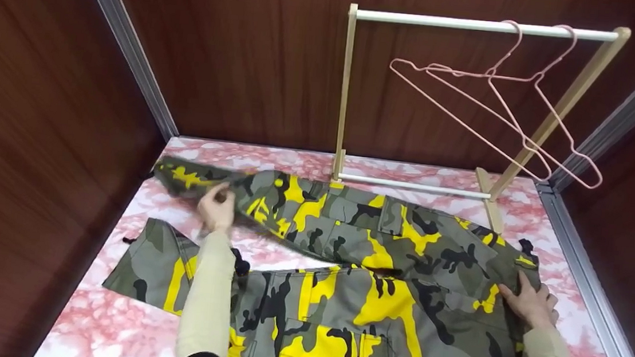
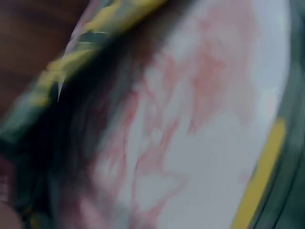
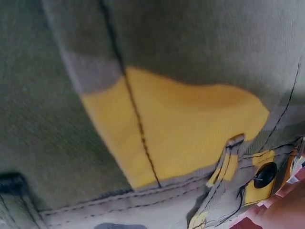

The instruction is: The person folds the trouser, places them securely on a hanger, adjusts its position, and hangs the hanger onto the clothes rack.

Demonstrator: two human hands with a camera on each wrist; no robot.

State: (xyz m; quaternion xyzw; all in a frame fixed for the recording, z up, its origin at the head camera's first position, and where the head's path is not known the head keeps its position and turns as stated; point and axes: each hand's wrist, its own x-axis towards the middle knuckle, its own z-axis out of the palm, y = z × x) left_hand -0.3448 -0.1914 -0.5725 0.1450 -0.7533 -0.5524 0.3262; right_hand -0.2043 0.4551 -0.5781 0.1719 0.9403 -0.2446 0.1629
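Observation:
Camouflage trousers [image 1: 348,221] in grey, green, black and yellow lie spread across a pink-and-white marbled surface, both legs pointing left. My left hand [image 1: 216,207] grips the lower edge of the far leg, whose end is raised and blurred. Under my left forearm passes the near leg, its cuff [image 1: 146,261] at the left. At the waist end, my right hand [image 1: 534,301] rests on the fabric with thumb and forefinger apart. The right wrist view shows the waistband with a belt loop [image 3: 224,167] and a black button [image 3: 265,175]. The left wrist view is heavily blurred.
Behind the trousers stands a small rack [image 1: 345,89] with wooden posts and a white rail. Two pink hangers [image 1: 476,74] hang from it. Dark wood-grain panels [image 1: 219,49] with grey metal edging [image 1: 128,47] enclose the back and sides.

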